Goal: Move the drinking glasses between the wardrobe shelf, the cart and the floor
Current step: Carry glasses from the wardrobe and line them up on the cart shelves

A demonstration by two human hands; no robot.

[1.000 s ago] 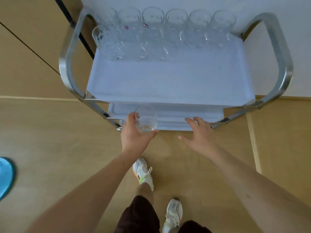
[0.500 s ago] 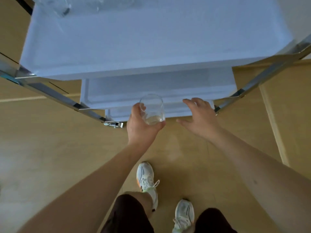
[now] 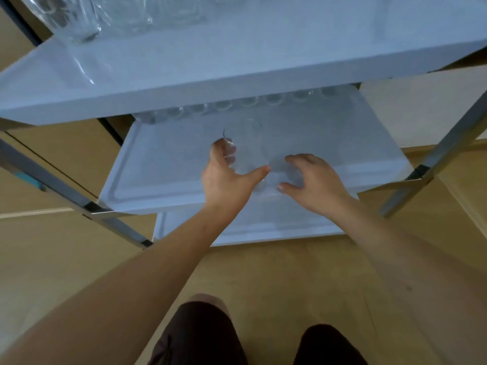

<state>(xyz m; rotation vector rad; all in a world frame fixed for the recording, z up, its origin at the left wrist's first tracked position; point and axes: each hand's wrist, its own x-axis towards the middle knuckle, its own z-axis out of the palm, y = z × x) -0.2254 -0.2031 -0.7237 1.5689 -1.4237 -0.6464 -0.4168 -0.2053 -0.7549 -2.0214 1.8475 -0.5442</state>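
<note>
Gripping a clear drinking glass, the left hand reaches over the middle shelf of the cart. Its grip is closed round the glass: the fingers curl behind the far side near the rim, and the thumb presses the near side lower down. The glass stands roughly upright above the pale shelf surface; whether its base touches the shelf cannot be told.

Just to the right, the right hand hovers over the same shelf with fingers spread and loosely bent, its grip wide. A faint glassy shape shows between its thumb and fingers, too blurred to say whether the hand touches anything.

Along the back edge of the middle shelf runs a row of glasses, mostly hidden under the top shelf. More glasses stand at the far left corner of the top shelf, cut off by the frame edge. A bottom shelf shows below the hands. The cart's metal legs slant down on either side to the wooden floor. Dark shorts cover the person's knees at the bottom.
</note>
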